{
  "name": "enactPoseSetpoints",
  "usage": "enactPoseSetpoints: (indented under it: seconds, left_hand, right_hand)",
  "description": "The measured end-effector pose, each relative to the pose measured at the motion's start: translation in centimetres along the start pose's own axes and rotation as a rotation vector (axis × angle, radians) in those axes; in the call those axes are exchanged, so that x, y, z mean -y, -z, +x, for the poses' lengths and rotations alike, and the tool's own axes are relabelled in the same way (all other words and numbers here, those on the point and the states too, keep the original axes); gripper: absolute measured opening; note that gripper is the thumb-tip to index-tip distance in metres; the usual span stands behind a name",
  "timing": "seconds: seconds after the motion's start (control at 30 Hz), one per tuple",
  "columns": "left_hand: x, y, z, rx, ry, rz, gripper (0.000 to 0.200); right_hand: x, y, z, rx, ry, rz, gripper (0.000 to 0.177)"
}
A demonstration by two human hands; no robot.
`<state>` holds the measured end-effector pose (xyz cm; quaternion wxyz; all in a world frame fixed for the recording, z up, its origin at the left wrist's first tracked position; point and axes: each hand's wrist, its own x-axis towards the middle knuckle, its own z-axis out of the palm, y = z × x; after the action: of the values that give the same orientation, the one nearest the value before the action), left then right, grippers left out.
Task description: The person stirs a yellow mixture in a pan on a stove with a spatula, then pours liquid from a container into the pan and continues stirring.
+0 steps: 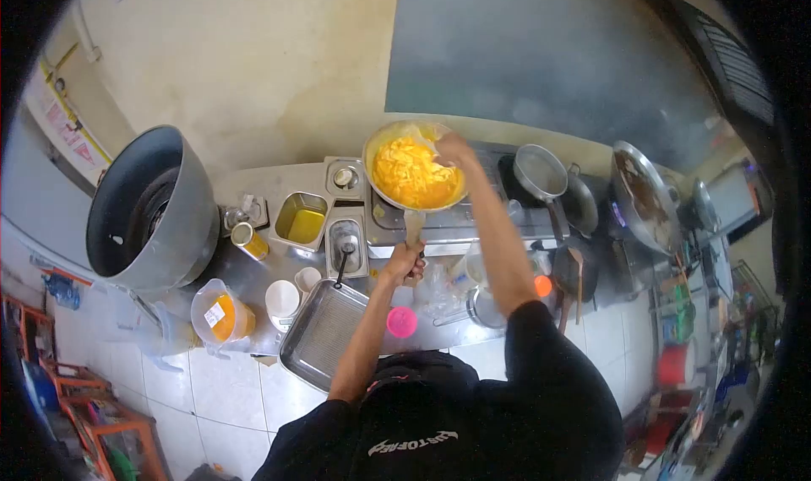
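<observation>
A wide frying pan (369, 178) sits over the stove (389, 217) at the back of the counter. It holds yellow strips of food (412, 173) in an orange sauce. My left hand (405, 264) is closed around the pan's handle (413, 224), which points toward me. My right hand (454, 149) is at the pan's right rim, above the food, with its fingers curled. Whatever it grips is hidden from this angle.
Left of the pan are steel containers, one with yellow oil (305, 225), a can (249, 240), a pitcher of orange liquid (223, 314) and a large grey pot (160, 211). A steel tray (321, 333) and pink cup (401, 321) stand nearer. A saucepan (541, 170) and wok (642, 195) are right.
</observation>
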<state>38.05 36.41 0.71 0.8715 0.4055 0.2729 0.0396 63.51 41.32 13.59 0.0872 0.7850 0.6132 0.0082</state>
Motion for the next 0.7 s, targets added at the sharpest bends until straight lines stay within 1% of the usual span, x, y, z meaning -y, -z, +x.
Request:
enactPoseSetpoints:
  seconds: [0.07, 0.1, 0.17, 0.23, 0.27, 0.3, 0.33, 0.37, 0.43, 0.5, 0.57, 0.6, 0.67, 0.7]
  left_hand:
    - [-0.8, -0.5, -0.7, 0.003, 0.016, 0.007, 0.031]
    - [-1.1, -0.8, -0.9, -0.011, 0.023, 0.007, 0.031]
    - [-0.8, -0.5, -0.6, 0.000, 0.018, 0.051, 0.032]
    - [-0.6, -0.6, -0.5, 0.016, 0.047, -0.021, 0.031]
    - [-0.4, -0.6, -0.5, 0.031, 0.072, 0.004, 0.031]
    - [-0.3, -0.6, -0.4, 0.001, 0.067, 0.022, 0.031]
    - [-0.2, -0.8, -0.2, -0.029, 0.054, 0.035, 0.030]
    - [-0.2, -1.0, -0.2, -0.017, 0.064, 0.050, 0.030]
    - [-0.2, -1.2, -0.4, -0.025, 0.045, 0.055, 0.029]
    - [-0.9, -2.0, -1.1, -0.050, 0.014, 0.090, 0.030]
    - [-1.0, -2.0, -1.4, -0.037, 0.033, 0.084, 0.029]
    - [-1.1, -2.2, -1.5, -0.048, 0.037, 0.080, 0.030]
    - [-1.4, -2.3, -1.6, -0.053, 0.054, 0.070, 0.030]
    - [-1.2, -2.4, -1.5, -0.050, 0.065, 0.063, 0.031]
  right_hand:
    - [-0.7, 2.5, -4.8, 0.099, 0.096, 0.137, 0.021]
    - [0.3, 3.7, -6.9, 0.099, 0.083, 0.130, 0.021]
    - [3.7, 4.7, -10.8, 0.148, -0.221, 0.396, 0.021]
    - [7.8, 4.0, -11.8, -0.005, -0.254, 0.255, 0.017]
    - [8.6, 2.7, -11.3, -0.070, -0.198, 0.277, 0.016]
    - [9.2, 0.7, -10.7, -0.136, -0.144, 0.297, 0.017]
    - [9.7, -0.9, -9.4, -0.191, -0.202, 0.328, 0.016]
    - [9.8, -2.4, -7.7, -0.248, -0.249, 0.354, 0.017]
    - [8.5, -5.3, -4.7, -0.387, -0.245, 0.399, 0.014]
    - [6.1, -4.9, -2.8, -0.378, -0.339, 0.438, 0.014]
    - [3.2, -1.7, -1.9, -0.212, -0.352, 0.426, 0.018]
    - [2.8, 0.5, -2.8, -0.208, -0.346, 0.435, 0.018]
    - [1.9, 5.7, -5.6, -0.086, -0.204, 0.262, 0.022]
    - [2.2, 7.3, -7.2, -0.073, -0.185, 0.263, 0.022]
